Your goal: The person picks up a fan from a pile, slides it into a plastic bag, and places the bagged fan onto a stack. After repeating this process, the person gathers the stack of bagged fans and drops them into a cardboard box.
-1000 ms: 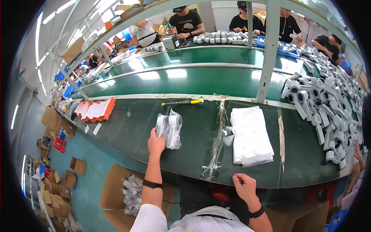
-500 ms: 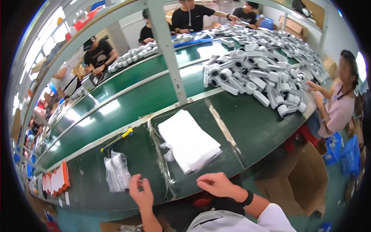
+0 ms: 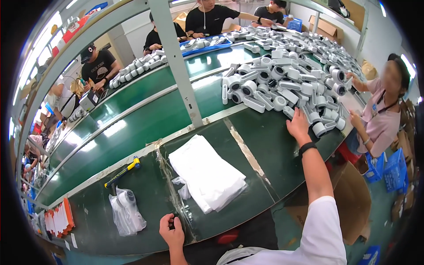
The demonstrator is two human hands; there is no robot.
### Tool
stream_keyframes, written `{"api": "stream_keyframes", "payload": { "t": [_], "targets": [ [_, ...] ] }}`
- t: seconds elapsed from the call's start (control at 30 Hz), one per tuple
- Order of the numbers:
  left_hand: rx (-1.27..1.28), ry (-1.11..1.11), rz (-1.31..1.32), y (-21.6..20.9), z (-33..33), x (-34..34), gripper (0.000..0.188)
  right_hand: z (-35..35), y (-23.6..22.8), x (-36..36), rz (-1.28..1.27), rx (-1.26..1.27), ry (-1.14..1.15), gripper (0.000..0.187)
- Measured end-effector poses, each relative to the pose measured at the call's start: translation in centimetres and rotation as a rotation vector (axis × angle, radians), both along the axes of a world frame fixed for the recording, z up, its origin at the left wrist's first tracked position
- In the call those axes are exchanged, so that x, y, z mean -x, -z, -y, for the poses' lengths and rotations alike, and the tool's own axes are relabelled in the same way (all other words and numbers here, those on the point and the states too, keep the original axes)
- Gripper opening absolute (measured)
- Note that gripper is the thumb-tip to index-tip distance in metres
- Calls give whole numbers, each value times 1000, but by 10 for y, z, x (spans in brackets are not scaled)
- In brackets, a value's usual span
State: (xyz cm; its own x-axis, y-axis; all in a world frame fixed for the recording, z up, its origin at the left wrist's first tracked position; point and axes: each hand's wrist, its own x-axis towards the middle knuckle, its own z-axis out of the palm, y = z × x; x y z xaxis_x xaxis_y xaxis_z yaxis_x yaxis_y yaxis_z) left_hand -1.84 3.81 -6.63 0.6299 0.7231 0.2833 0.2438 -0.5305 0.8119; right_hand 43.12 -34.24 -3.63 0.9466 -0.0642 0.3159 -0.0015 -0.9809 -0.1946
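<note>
My right hand (image 3: 299,126) reaches out to the near edge of a big heap of light-grey plastic housings (image 3: 279,103), each with a round barrel end and a flat arm. Its fingers are stretched out at the closest pieces; whether they touch one I cannot tell. Near the bench's front edge my left hand (image 3: 172,232) is held with fingers loosely bent and apart, holding nothing. Between the hands lies a stack of white plastic bags (image 3: 206,172). Left of it, a housing in a clear bag (image 3: 126,212) rests on the dark green bench (image 3: 265,145).
A yellow-and-black hand tool (image 3: 123,171) lies behind the bagged piece, and orange-and-white cards (image 3: 60,219) stand at far left. A metal post (image 3: 176,66) rises beyond the bags. A co-worker (image 3: 382,106) handles housings at right, above an open cardboard box (image 3: 349,198).
My right hand has gone from in front of the white bags out to the heap, arm extended. My left hand has shifted slightly downward. The co-worker at right has lifted a hand to the housings.
</note>
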Motion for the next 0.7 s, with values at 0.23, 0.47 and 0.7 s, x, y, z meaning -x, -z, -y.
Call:
{"api": "stream_keyframes", "payload": {
  "t": [0.23,0.47,0.7],
  "targets": [
    [35,-22,39,-1,-2,0,13,-24,-8,7,-143,141,-17,43],
    [-28,72,98,-26,17,-18,20,-10,-13,98,-135,-726,-291,37],
    [-560,598,77,-82,83,-84,33,-20,-29,239,-479,-1739,-254,28]
  ]
}}
